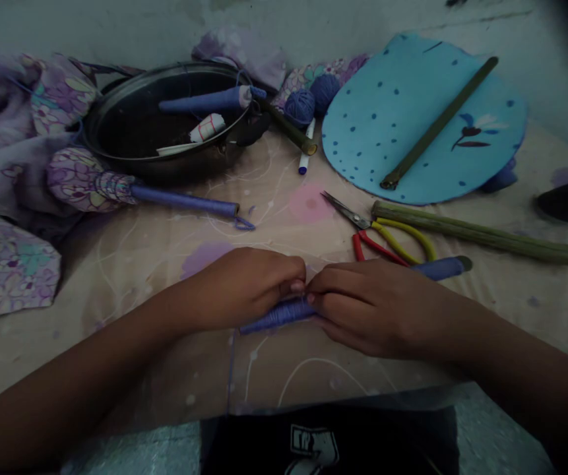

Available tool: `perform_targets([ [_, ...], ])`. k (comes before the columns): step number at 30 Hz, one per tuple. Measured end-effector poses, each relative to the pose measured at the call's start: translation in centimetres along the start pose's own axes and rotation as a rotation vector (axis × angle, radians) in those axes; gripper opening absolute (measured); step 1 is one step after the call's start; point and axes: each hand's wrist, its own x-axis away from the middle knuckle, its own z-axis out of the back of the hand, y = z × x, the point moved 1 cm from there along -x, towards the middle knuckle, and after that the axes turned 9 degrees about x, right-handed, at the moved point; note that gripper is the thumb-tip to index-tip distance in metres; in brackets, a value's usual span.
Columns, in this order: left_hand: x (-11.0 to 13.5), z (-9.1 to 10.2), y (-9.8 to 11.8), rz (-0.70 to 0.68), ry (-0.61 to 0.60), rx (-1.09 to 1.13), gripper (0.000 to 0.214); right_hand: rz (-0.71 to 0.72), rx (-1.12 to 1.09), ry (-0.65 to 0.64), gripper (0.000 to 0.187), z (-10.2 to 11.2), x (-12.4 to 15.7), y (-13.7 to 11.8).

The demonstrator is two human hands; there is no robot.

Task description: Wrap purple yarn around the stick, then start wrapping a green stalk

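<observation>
My left hand (244,289) and my right hand (367,305) meet at the front of the table, fingertips almost touching. Both curl over a rod wound with blue thread (278,315), whose left end pokes out below my left hand. Beyond my right hand, a blue-wound end with a dark tip (442,268) lies in line with it, though I cannot tell if it is the same rod. Just past my right hand lie scissors (347,212) with one red and one yellow handle.
A dark metal pan (130,119) holds a blue-wound rod and a white roll. Blue yarn balls (299,107), a marker (306,145), a green stick (481,234) and a blue foam sheet (422,119) lie behind. Floral cloth (11,267) bunches at left.
</observation>
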Motion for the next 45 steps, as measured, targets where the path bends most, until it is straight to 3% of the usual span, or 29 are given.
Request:
perform_targets([
  [2, -0.3, -0.2, -0.8, 0.019, -0.055, 0.324, 0.025, 0.004, -0.012, 0.085, 0.014, 0.2, 0.0, -0.1],
  [4, -0.6, -0.5, -1.5, 0.071, -0.034, 0.553, 0.024, -0.034, -0.010, 0.128, 0.013, 0.2, 0.0, -0.1],
  [9, -0.5, -1.3, -2.3, 0.091, 0.052, 0.724, 0.016, -0.145, -0.052, 0.261, 0.011, 0.2, 0.2, 0.5],
  [12, -0.4, -1.5, -1.8, 0.054, 0.154, 0.572, 0.017, -0.289, 0.037, 0.286, 0.015, 0.2, 0.4, 1.2],
  [15, -0.2, -1.5, -0.6, 0.028, 0.177, 0.238, 0.026, -0.348, 0.145, 0.256, 0.010, -0.1, 0.5, 1.7],
  [18, 0.4, -1.4, 1.0, 0.048, 0.113, -0.167, 0.025, -0.336, 0.205, 0.164, 0.010, -0.5, 0.5, 1.7],
  [21, 1.1, -1.0, 2.3, -0.095, 0.129, -0.513, 0.021, -0.274, 0.232, 0.032, 0.013, -0.8, 0.4, 1.3],
  [23, 1.4, -0.3, 2.7, -0.182, 0.150, -0.628, 0.020, -0.192, 0.212, -0.025, 0.014, -0.9, 0.4, 0.7],
  [26, 1.1, 0.9, 2.2, -0.148, 0.101, -0.581, 0.021, -0.097, 0.150, -0.021, 0.011, -0.9, 0.3, 0.0],
  [31, -0.1, 1.8, -0.4, -0.142, -0.006, -0.050, 0.022, -0.013, 0.050, 0.072, 0.014, 0.0, 0.0, -0.8],
  [36, -0.3, 0.9, -1.8, -0.101, -0.090, 0.273, 0.022, -0.116, -0.132, 0.134, 0.010, 1.1, -0.1, -0.3],
  [38, 0.1, 0.3, -1.7, -0.087, -0.050, 0.250, 0.023, -0.159, -0.041, 0.204, 0.013, 1.4, 0.1, 0.2],
  [40, 0.5, -0.2, -1.2, -0.054, 0.137, 0.102, 0.022, -0.201, 0.128, 0.247, 0.020, 1.3, 0.4, 0.9],
  [41, 0.6, -0.4, -0.8, -0.112, 0.184, -0.006, 0.021, -0.228, 0.208, 0.240, 0.021, 1.1, 0.5, 1.2],
  [45, 1.1, -1.3, 1.4, -0.212, 0.070, -0.547, 0.018, -0.331, 0.367, 0.103, 0.019, 0.0, 0.5, 1.9],
])
